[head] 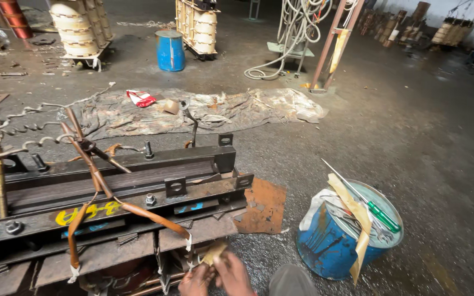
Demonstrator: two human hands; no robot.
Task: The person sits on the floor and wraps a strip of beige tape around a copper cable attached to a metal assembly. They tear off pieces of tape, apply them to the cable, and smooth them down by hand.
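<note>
My left hand (196,280) and my right hand (231,275) meet at the bottom edge of the view. Together they pinch a small tan strip of tape or paper (214,252) at the white-tipped end of a brown wrapped lead (154,218). The lead comes off a big dark steel frame (122,186) with bolts, brackets and yellow and blue paint marks. My knee (291,280) shows beside the right hand.
A blue bucket (330,249) at the right holds a green-handled screwdriver (382,215), tape strips and tools. A rusty plate (264,207) lies by the frame. Further off are a spread cloth (204,112), a blue drum (169,50), wound coil stacks (80,27) and hanging cables (297,33).
</note>
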